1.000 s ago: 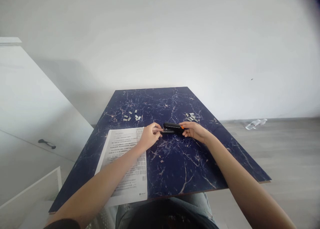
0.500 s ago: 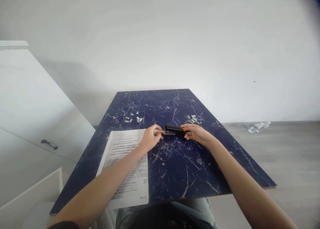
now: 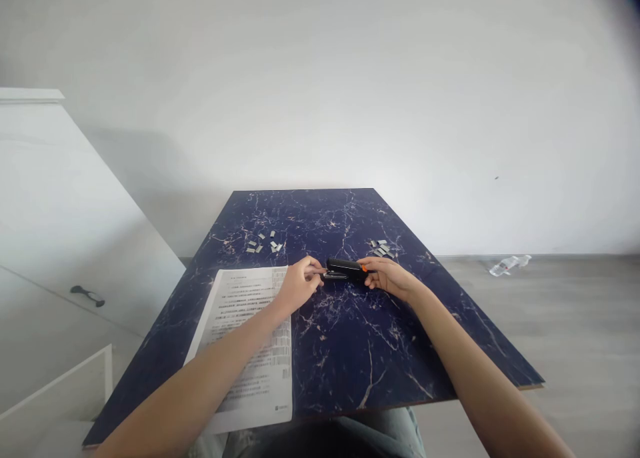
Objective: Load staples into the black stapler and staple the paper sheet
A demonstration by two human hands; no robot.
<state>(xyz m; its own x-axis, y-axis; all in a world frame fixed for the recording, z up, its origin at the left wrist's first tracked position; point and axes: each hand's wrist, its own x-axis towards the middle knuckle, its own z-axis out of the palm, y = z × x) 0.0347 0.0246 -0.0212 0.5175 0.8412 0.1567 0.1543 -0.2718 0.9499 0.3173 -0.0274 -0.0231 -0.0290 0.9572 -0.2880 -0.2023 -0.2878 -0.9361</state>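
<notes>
- Site: indoor room, set out for desk work; home or small office, cannot tell which.
- Wall [image 3: 320,78]: plain, off-white; meets a floor [image 3: 500,331] of grey wood-look boards at right.
- Left side: white cabinet-like unit [image 3: 45,198] with dark handle [image 3: 87,296].
- Table [image 3: 340,358]: dark blue, marble-patterned top, far edge close to wall.
- On table, office-type supplies: printed sheet [image 3: 265,385], black stapler [image 3: 345,267] with orange part, small silvery strips [image 3: 251,250] resembling staples, in two loose groups.

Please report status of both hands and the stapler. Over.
Right hand grips black stapler's right end. Left hand at its left end. Printed sheet partly hidden by left forearm. Metal pieces lie beyond.
</notes>
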